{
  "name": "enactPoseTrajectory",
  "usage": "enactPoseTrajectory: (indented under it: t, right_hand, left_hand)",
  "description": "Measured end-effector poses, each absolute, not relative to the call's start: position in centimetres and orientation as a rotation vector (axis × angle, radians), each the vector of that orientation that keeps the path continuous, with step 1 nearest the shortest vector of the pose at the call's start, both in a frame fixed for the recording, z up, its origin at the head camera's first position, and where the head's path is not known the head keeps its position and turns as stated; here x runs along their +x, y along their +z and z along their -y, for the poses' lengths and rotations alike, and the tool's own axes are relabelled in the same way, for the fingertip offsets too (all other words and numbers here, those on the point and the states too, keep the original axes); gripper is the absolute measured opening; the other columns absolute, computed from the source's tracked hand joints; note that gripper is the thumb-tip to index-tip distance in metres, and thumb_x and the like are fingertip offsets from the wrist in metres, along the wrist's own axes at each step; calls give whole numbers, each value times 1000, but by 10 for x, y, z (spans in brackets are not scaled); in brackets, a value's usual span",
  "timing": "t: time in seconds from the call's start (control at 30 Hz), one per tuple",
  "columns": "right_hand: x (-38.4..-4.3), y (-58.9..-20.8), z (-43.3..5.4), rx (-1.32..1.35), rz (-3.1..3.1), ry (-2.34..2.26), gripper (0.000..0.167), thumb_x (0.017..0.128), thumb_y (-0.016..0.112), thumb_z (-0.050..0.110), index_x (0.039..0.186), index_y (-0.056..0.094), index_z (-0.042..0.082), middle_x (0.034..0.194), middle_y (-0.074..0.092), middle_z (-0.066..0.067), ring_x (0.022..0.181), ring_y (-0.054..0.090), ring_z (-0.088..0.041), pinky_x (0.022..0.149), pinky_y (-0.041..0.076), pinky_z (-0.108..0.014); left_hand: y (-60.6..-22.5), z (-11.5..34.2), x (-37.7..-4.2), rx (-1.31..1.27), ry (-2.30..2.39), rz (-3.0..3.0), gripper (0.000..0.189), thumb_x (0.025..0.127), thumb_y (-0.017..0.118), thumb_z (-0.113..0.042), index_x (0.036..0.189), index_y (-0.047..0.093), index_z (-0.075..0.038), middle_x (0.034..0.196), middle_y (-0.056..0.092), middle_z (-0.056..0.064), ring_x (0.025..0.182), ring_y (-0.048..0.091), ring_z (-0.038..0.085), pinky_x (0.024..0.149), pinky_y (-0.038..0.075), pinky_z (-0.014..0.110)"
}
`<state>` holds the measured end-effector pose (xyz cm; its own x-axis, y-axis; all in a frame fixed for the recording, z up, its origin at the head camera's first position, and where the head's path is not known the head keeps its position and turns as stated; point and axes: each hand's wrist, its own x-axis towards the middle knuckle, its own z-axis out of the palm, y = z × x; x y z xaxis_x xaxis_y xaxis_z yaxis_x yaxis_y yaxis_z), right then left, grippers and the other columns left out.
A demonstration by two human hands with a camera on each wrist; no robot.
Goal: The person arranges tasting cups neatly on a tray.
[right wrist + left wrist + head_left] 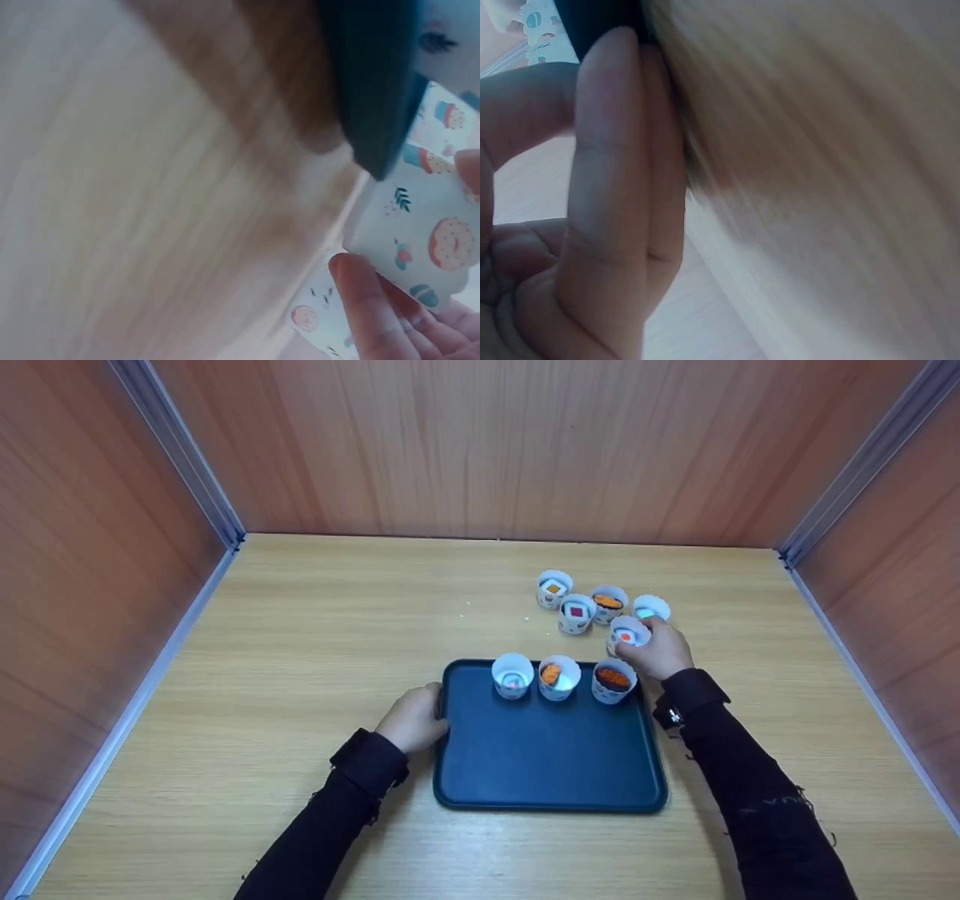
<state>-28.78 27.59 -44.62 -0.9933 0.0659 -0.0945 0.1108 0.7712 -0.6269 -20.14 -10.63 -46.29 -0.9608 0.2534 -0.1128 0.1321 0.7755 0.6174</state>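
Observation:
My left hand (412, 718) grips the left rim of a dark blue tray (547, 765); its fingers (611, 150) lie along the tray's outer edge in the left wrist view. Just beyond the tray's far right corner, my right hand (664, 651) holds a paper baking cup (628, 630) with a white and orange-red piece inside. Printed cupcakes and doughnuts cover that cup's wall (409, 225) in the right wrist view. Along the tray's far side stand three cups: one with a pale piece (513, 676), one with an orange piece (559, 678), one with a red-orange topped piece (613, 682).
Behind the tray stand more filled cups: one with a yellow-brown square (553, 589), one with a dark red square (577, 613), one with an orange piece (609, 604), one with a pale green piece (651, 606). Wood-grain panels (480, 450) enclose the table (300, 637) on three sides.

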Motion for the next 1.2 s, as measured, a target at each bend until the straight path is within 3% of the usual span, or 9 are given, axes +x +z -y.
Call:
enactPoseTrajectory:
  t: [0.1,0.47,0.63,0.87,1.2]
  right_hand:
    - [-283,-441,-277,106,-2915,-1057,70,88,66,31,142,41,-4,134,53,-28,111,53,-36,94,45,-47]
    - [-261,-415,-270,-69,-2954,-1178,63,88,70,27,138,45,-1,129,57,-24,109,56,-33,89,47,-42]
    - [-244,-407,-260,-188,-2954,-1230,59,87,72,24,137,48,1,125,58,-20,104,59,-30,80,50,-31]
    - [-218,-408,-241,-365,-2920,-1374,56,84,75,16,134,53,4,121,60,-18,101,62,-27,75,49,-17]
    - [-200,-407,-218,-413,-2778,-1571,61,82,79,17,135,53,4,120,61,-16,100,62,-25,77,50,-11]
  left_hand:
    - [-463,106,-201,307,948,-2789,49,81,63,-2,127,54,10,89,67,13,71,55,19,67,48,32]
    - [-465,107,-201,324,960,-2811,46,80,63,0,124,56,11,96,69,18,78,57,20,77,52,38]
    - [-465,106,-201,332,954,-2818,41,80,63,0,119,58,10,93,68,16,77,56,20,75,52,38]
    - [-465,104,-199,335,954,-2824,28,79,61,3,107,62,5,79,62,7,66,51,17,62,45,30]
    - [-464,104,-199,335,958,-2834,33,80,63,1,113,61,8,93,68,15,77,56,19,74,52,38]
